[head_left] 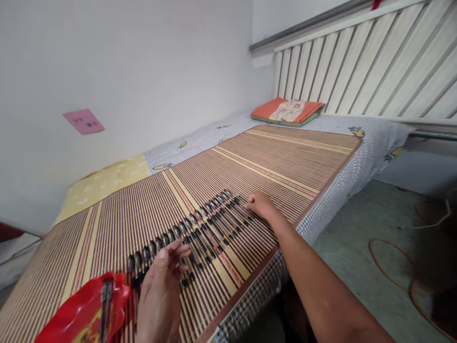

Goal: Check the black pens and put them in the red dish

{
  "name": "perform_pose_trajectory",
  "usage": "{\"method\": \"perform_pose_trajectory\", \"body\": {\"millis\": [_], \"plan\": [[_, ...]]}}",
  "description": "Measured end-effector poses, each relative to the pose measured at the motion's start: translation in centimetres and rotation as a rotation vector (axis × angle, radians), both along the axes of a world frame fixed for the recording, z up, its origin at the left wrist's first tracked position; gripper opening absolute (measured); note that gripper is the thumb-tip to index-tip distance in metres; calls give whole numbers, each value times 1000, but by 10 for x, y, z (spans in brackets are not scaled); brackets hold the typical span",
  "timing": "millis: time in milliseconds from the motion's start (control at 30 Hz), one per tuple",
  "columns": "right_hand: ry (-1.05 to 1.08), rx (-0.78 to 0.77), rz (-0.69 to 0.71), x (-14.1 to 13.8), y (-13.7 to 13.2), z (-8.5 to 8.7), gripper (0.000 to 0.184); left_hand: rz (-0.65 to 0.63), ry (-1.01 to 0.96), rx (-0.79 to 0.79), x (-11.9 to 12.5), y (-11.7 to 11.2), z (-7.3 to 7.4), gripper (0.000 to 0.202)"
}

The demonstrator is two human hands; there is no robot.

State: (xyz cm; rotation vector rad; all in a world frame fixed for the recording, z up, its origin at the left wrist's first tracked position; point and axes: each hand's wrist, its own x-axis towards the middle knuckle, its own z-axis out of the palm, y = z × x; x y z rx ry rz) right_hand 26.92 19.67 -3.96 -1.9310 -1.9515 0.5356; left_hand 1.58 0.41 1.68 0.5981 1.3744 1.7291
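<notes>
Where slim black plastic pens [198, 216] form a near-left-to-far-right row on the tan striped bamboo mat [124, 209], the spread left hand [161, 282] overlaps its near part; the curled right hand [260, 205], contents indiscernible, adjoins its far end.

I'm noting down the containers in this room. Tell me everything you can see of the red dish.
The red dish looks like glossy plastic, with a wavy rim and yellow decoration inside, low in view. It rests at the lower left on the striped mat, its near part cut off by the picture's bottom edge. Two dark, slender pen-like things lie in it, side by side.
</notes>
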Motion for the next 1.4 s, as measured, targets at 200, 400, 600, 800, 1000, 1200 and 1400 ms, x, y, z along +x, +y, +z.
{"method": "perform_pose_trajectory", "body": {"millis": [200, 400, 600, 800, 1000, 1200, 1400], "plan": [[8, 22, 8, 2, 0, 0, 25, -4, -4, -6, 0, 3, 0, 59], [19, 29, 22, 9, -2, -2, 23, -25, 4, -15, -1, 3, -2, 59], [26, 18, 32, 10, -5, -1, 20, -34, 37, -10, 1, 0, -2, 57], [17, 9, 32, 8, -5, 0, 20, -40, 16, -28, -1, 2, -5, 60], [6, 14, 31, 10, -3, -3, 20, -44, 27, -12, -1, 2, -6, 59], [-17, -11, 24, 15, 4, -8, 16, -33, 30, -17, 0, 2, -6, 60], [-39, -59, 44, 14, 3, -8, 23, -30, 32, -12, 2, 1, -3, 59]]}}
